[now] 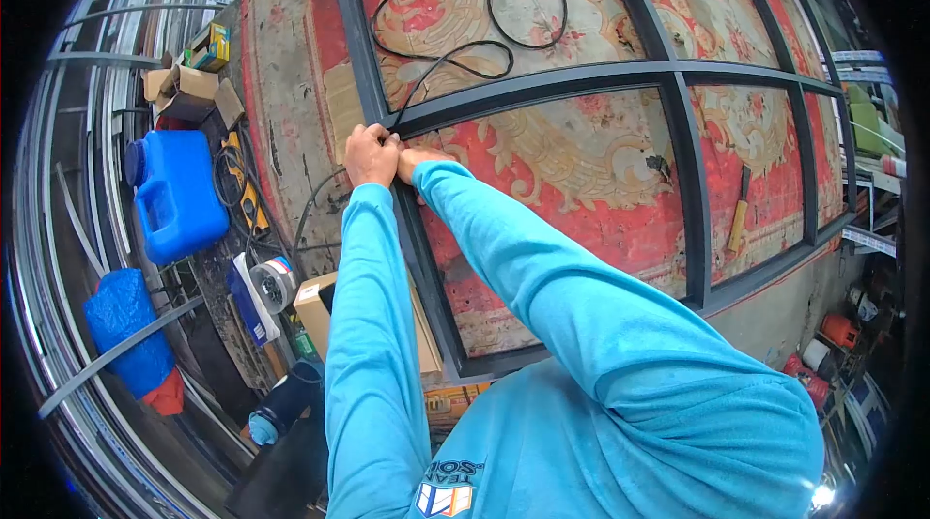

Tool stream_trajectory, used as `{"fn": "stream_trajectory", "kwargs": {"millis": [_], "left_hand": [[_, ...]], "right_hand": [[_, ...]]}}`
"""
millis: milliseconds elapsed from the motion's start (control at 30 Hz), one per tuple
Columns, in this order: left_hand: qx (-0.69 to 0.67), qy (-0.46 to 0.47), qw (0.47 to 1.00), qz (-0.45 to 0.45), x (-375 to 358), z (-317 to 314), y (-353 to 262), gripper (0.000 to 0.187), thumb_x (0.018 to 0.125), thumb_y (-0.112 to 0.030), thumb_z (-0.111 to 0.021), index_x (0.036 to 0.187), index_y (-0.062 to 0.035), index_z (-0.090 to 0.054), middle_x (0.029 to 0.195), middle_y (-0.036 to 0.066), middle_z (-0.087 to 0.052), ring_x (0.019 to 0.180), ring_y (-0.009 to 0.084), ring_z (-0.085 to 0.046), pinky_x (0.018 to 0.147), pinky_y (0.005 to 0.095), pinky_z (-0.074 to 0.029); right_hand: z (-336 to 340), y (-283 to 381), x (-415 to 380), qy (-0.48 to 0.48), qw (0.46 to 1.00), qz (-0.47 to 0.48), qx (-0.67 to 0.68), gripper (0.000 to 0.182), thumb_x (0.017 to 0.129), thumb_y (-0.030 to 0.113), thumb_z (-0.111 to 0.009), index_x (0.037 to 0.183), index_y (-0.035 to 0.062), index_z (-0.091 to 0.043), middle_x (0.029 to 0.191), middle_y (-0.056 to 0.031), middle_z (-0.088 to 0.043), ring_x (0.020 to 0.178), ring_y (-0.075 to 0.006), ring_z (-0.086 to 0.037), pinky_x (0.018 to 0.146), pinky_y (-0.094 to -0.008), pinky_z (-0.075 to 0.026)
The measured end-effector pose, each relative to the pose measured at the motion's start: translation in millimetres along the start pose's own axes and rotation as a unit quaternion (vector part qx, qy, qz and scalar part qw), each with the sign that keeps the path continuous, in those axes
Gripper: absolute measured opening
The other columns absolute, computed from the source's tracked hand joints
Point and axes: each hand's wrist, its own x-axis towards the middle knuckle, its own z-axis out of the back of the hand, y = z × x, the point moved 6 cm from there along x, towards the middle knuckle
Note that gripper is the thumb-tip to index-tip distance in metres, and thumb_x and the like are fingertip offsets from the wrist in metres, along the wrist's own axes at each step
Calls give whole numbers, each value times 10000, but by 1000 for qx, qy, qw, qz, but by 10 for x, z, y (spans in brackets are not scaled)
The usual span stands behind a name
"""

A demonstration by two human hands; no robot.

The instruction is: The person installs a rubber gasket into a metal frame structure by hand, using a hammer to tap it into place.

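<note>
The dark frame [686, 190] on the counter [281, 83] is apparently being worked at its side bar [361, 35] by the curled left hand [370, 157] and right hand [418, 161], whose hold cannot be told; steadiness seems required.

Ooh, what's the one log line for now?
left hand, right hand: together at dark frame | black cable: looped beyond them | grip: unclear

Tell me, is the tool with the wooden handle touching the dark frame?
Apart. The head view shows the wooden-handled tool lying inside one opening, with patterned covering visible between it and the dark frame all around.
</note>
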Motion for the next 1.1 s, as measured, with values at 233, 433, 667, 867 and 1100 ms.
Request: {"fn": "stream_trajectory", "kwargs": {"millis": [233, 433, 667, 867, 1100], "left_hand": [[-28, 47, 995, 89, 3, -16, 34, 210, 731, -269, -782, 814, -78, -751, 898, 157, -650, 886, 345, -636, 799, 448, -502], [-1, -17, 996, 87, -67, -52, -1, 199, 764, -296, -750, 833, -109, -757, 944, 119, -629, 977, 326, -595, 843, 440, -477], [80, 27, 992, 89, -19, 43, -109, 216, 766, -317, -729, 862, -128, -770, 984, 118, -661, 980, 340, -630, 864, 454, -490], [76, 108, 985, 111, 48, -16, -12, 208, 784, -334, -743, 900, -166, -782, 1067, 102, -682, 1039, 337, -641, 903, 512, -463], [39, 111, 986, 121, 78, -99, 55, 150, 774, -277, -762, 841, -144, -784, 1060, 98, -680, 1030, 326, -639, 907, 556, -446]], "right_hand": [[-40, -43, 15, 30, 995, -58, 79, 702, 1007, 506, -142, 1328, 66, -585, 1398, -155, -536, 1295, -315, -517, 1071, -457, -383], [-61, -42, 118, 46, 999, -11, 26, 653, 995, 490, -212, 1315, 70, -597, 1373, -144, -564, 1300, -309, -514, 1064, -454, -390], [-13, -58, -130, 68, 987, -46, 139, 633, 1001, 479, -286, 1238, -3, -621, 1072, -171, -703, 703, -293, -719, 709, -412, -564], [-111, -138, -96, 70, 972, -61, 216, 689, 996, 516, -298, 853, -57, -652, 711, -165, -691, 578, -261, -679, 524, -349, -541], [-178, -253, -363, 30, 982, 8, 186, 536, 977, 519, -433, 909, 21, -619, 663, -137, -645, 557, -259, -642, 538, -393, -496]]}}
